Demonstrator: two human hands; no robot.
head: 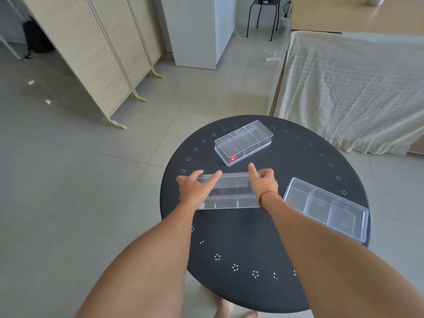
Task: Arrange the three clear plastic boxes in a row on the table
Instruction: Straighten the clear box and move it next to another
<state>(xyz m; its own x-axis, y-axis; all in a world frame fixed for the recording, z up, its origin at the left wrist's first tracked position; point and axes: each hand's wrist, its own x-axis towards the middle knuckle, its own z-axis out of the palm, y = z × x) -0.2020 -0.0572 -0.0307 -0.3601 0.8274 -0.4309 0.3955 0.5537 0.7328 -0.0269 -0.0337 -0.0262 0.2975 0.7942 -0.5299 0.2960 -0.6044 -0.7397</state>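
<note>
Clear middle box (231,191) is clamped between left hand (195,187) and right hand (263,183). Beyond the fingertips, another box (244,141) bears a red label (233,159), unreadable

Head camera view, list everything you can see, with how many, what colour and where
clear plastic boxes: 3, transparent; far box with a red sticker, middle box under both hands, right box at the table's right edge
table: 1, black, round, white dot clusters, centre
folding screen: 1, beige, upper left
cabinet: 1, white, top centre
stool: 1, black, top
cloth-covered furniture: 1, white, right
floor: grey tiles
left hand: grip on the middle box's left end
right hand: grip on its right end, red wrist string
</note>
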